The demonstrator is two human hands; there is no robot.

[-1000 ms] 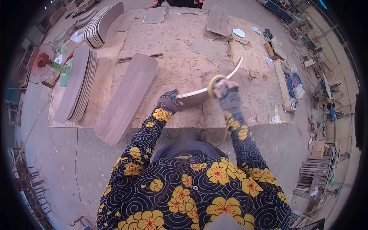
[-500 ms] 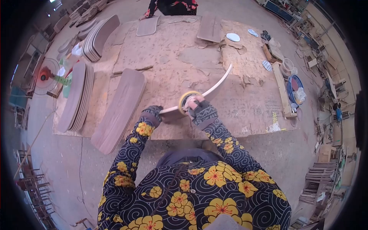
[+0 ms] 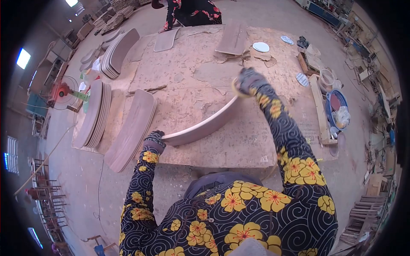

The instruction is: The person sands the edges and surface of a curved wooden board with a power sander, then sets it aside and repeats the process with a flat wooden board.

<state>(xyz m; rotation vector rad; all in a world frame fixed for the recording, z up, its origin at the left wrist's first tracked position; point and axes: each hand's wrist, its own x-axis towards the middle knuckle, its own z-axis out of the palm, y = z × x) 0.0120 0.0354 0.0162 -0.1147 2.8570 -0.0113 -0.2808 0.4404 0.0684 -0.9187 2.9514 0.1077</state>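
Note:
A curved wooden board stands on its long edge on the worktable, its pale upper edge facing up. My left hand, in a dark patterned glove, is closed around the board's near left end. At the far right end my right hand, gloved too, is closed on a round yellow-rimmed pad at the board's upper edge. The hand hides most of the pad and that end of the board. Just left of my left hand lies a short stack of curved boards.
Further left are a taller board stack, another stack and a fan. Single boards and white discs lie at the back. A blue basket is at right. Across the table, a person leans over a board.
My right hand has slid the pad away and right along the edge to the board's far end. My left hand, with the board's near end, has shifted left and slightly nearer.

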